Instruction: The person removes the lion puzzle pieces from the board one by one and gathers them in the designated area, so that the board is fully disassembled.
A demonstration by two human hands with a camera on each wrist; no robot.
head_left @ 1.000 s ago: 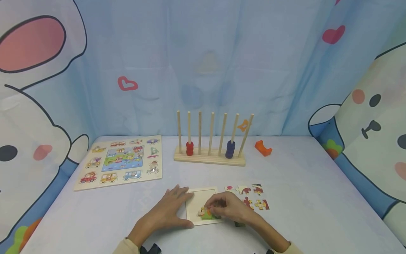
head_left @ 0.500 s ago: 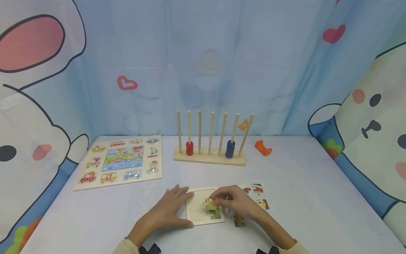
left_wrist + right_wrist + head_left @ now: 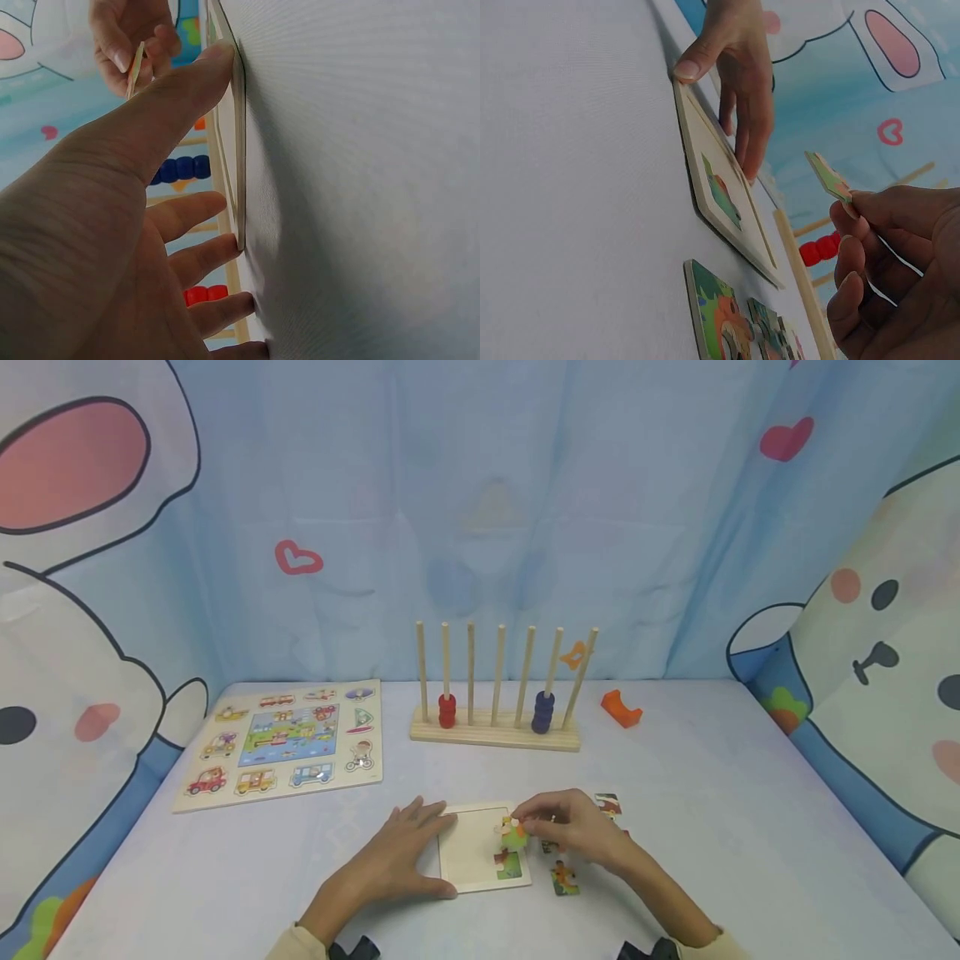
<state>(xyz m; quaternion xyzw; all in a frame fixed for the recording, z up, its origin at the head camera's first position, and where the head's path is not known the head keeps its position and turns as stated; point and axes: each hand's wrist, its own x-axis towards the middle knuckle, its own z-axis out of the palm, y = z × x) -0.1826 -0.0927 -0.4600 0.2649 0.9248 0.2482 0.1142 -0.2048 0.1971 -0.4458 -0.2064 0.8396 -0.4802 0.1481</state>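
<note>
My left hand [image 3: 401, 860] lies at the left side of a shallow wooden puzzle tray [image 3: 467, 852], fingers spread, with thumb and fingertips touching its edge. My right hand [image 3: 576, 832] pinches a jigsaw piece [image 3: 513, 836], mostly green with some orange, between thumb and forefinger. In the right wrist view that held piece [image 3: 827, 178] is tilted in the air, apart from the tray. Another green jigsaw piece [image 3: 511, 865] lies in the tray's lower right corner. Just right of the tray are several loose pieces, including a green and orange one [image 3: 564, 879]; my right hand partly hides the others.
Behind the tray stands a wooden peg rack [image 3: 495, 737] with red beads [image 3: 447, 711] and dark blue beads [image 3: 543, 712]. A vehicle puzzle board [image 3: 300, 781] lies at the back left. An orange curved block [image 3: 620, 709] sits right of the rack.
My right hand has lifted the jigsaw piece off the tray and moved up and to the right with it, uncovering the corner piece. My left hand has stayed in place.
</note>
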